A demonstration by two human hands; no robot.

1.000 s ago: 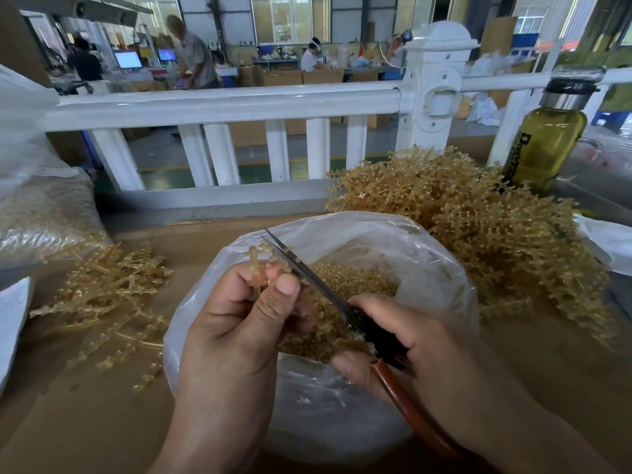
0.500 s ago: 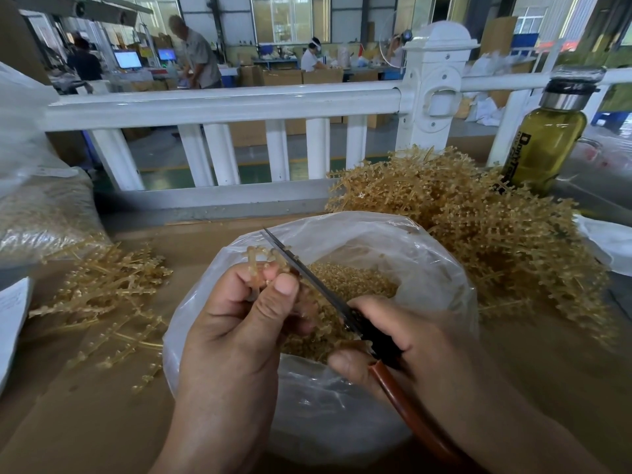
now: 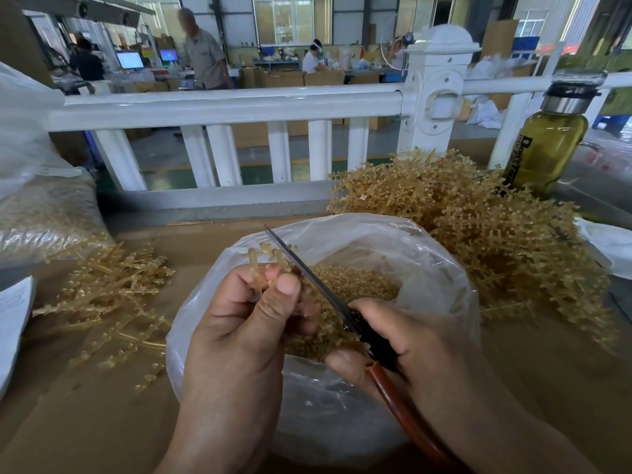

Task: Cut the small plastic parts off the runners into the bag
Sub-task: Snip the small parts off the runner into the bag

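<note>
My left hand pinches a tan plastic runner upright over the open clear bag; small parts still stick out at its top. My right hand grips scissors with red-brown handles. The blades point up and to the left and lie against the runner's right side. Loose tan cut parts fill the bottom of the bag, between my two hands.
A big heap of uncut runners lies right of the bag, a smaller scatter of runners on the left. A yellow-green bottle stands at the back right. A white railing runs behind the cardboard-covered table; a filled plastic sack sits far left.
The scissor blades have shifted slightly along the runner's top. Both hands stay over the bag in nearly the same place.
</note>
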